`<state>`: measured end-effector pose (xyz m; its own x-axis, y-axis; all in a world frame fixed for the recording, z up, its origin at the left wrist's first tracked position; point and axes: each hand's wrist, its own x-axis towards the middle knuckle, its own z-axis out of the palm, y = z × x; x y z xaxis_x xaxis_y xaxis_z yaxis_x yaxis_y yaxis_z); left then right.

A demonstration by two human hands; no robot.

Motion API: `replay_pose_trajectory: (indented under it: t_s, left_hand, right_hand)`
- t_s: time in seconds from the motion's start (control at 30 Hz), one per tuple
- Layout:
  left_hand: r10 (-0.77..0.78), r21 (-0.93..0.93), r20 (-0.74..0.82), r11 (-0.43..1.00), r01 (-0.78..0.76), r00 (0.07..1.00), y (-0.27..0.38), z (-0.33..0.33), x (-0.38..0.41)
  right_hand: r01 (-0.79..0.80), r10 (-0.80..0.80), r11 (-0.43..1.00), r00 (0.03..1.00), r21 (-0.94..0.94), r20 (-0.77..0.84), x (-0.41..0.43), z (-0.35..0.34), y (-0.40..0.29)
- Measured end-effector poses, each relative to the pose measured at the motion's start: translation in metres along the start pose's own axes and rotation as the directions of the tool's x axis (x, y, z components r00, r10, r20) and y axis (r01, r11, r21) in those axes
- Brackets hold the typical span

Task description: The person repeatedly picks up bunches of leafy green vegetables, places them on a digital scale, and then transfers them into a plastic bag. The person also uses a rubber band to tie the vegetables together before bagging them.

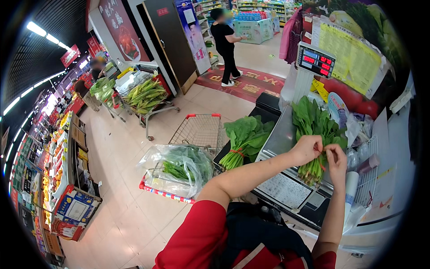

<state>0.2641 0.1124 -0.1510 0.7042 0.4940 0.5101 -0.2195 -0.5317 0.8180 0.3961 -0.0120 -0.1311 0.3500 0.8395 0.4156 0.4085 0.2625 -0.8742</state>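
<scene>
A bunch of leafy greens [310, 117] lies on the metal plate of a weighing scale [280, 138], its stems towards me. Over the stems, my left hand [307, 149] and my right hand [336, 158] pinch a thin red tie [321, 166] with their fingertips, close to each other. A second bunch of greens [247, 138], bound with a red band [237, 152], rests on the black surface left of the scale plate. The scale's lit display [315, 62] stands on a post behind the plate.
A shopping cart [198, 131] holds greens in a clear plastic bag [181, 168] to the left. Beyond it stands a cart of corn [144, 95]. A person in black [225, 43] is on the red mat [252, 82]. A wire rack [368, 178] and plastic roll [351, 188] flank my right arm.
</scene>
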Motion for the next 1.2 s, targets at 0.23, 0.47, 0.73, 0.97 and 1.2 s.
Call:
replay_pose_trajectory:
  t_s: [0.23,0.47,0.73,0.97,1.2]
  left_hand:
    - [0.371,0.577,0.146,0.721,-0.383,0.917,0.009,-0.003,0.004]
    - [0.486,0.622,0.126,0.640,-0.451,0.865,0.003,-0.002,0.000]
    - [0.561,0.548,0.161,0.634,-0.547,0.812,-0.005,-0.015,0.000]
    - [0.474,0.453,0.017,0.782,-0.429,0.881,-0.009,-0.008,0.004]
    - [0.370,0.442,0.021,0.830,-0.341,0.929,-0.006,-0.010,-0.001]
  right_hand:
    - [-0.064,0.065,0.996,0.998,-0.059,0.008,0.004,0.008,0.014]
    - [-0.092,0.091,0.996,0.993,0.005,0.072,0.013,-0.004,0.032]
    - [-0.120,0.132,0.987,0.983,-0.105,0.124,0.014,-0.003,0.012]
    - [0.032,-0.031,0.999,0.998,-0.015,0.047,0.009,-0.002,0.029]
    - [0.160,-0.178,0.924,0.984,-0.348,-0.019,0.004,0.003,0.007]
